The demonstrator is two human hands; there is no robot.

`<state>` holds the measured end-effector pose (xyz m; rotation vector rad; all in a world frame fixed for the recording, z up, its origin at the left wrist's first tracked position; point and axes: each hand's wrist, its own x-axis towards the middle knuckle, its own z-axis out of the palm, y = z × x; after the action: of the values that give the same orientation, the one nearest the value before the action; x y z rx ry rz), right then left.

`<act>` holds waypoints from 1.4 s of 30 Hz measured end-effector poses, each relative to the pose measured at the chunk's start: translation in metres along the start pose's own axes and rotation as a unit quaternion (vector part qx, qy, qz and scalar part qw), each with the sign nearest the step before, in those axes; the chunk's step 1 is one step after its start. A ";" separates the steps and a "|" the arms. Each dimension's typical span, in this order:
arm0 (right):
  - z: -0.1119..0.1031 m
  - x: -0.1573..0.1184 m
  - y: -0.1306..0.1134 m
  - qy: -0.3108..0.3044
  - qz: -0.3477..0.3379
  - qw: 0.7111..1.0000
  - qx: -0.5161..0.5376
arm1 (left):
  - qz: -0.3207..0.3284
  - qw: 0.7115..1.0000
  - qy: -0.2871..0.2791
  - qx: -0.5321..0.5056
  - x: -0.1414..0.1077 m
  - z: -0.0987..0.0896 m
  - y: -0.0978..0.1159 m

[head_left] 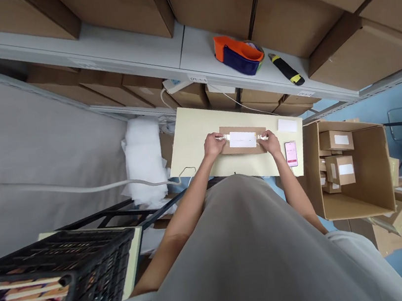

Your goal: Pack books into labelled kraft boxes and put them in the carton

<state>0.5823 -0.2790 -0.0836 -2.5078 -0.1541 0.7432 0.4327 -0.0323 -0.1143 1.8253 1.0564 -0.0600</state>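
Note:
A flat brown cardboard box [263, 148] lies on the pale table, a white label [242, 139] across its top. Striped, barcode-like ends stick out on both sides of the label. At the left end my left hand [214, 144] is closed, thumb and fingers pinching the striped end. My right hand [270, 143] pinches the opposite end near the box's right edge. Whether the label is stuck down or just held over the cardboard I cannot tell. To the right of my right hand lie a phone [291, 153] with a lit pink screen and a white slip [287, 125].
A shelf above the table [192, 127] holds cartons, an orange-and-blue tape dispenser [239, 55] and a yellow-and-black box cutter [287, 69]. Right of the table stands a large open carton [371, 169] with small labelled boxes. A black crate [101, 264] sits lower left, white wrapping [145, 158] behind.

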 end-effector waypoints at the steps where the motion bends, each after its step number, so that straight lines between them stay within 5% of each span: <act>1: -0.001 -0.001 -0.004 -0.004 0.005 1.000 -0.017 | 0.001 1.000 0.003 0.007 -0.001 0.000 0.002; 9: -0.023 -0.026 -0.053 0.038 -0.059 0.990 -0.122 | 0.099 0.993 0.070 0.012 -0.012 -0.014 0.035; 12: -0.046 -0.019 -0.107 0.114 -0.188 0.962 -0.163 | 0.202 0.971 0.130 -0.008 0.003 -0.024 0.084; 16: -0.083 0.007 -0.199 0.251 -0.356 0.871 -0.226 | 0.292 0.935 0.190 -0.070 0.023 -0.042 0.167; 18: -0.094 0.023 -0.236 0.257 -0.369 0.857 -0.252 | 0.326 0.916 0.209 -0.103 0.025 -0.049 0.198; 21: -0.098 0.048 -0.267 0.213 -0.338 0.874 -0.279 | 0.341 0.907 0.212 -0.131 0.018 -0.056 0.218; 28: -0.098 0.060 -0.253 0.134 -0.361 0.911 -0.150 | 0.275 0.934 0.130 -0.187 -0.017 -0.062 0.181; 34: -0.054 -0.027 -0.188 0.037 -0.425 0.898 0.106 | 0.269 0.918 0.106 -0.272 -0.062 -0.059 0.124; 38: -0.012 -0.085 -0.158 0.013 -0.385 0.901 0.201 | 0.244 0.924 0.079 -0.283 -0.092 -0.055 0.088; 42: 0.002 -0.116 -0.147 -0.007 -0.356 0.907 0.223 | 0.277 0.925 0.067 -0.252 -0.111 -0.063 0.065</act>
<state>0.4884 -0.1801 0.0450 -1.8072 -0.7659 0.4190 0.3836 -0.0623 0.0168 1.5938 0.5376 0.6294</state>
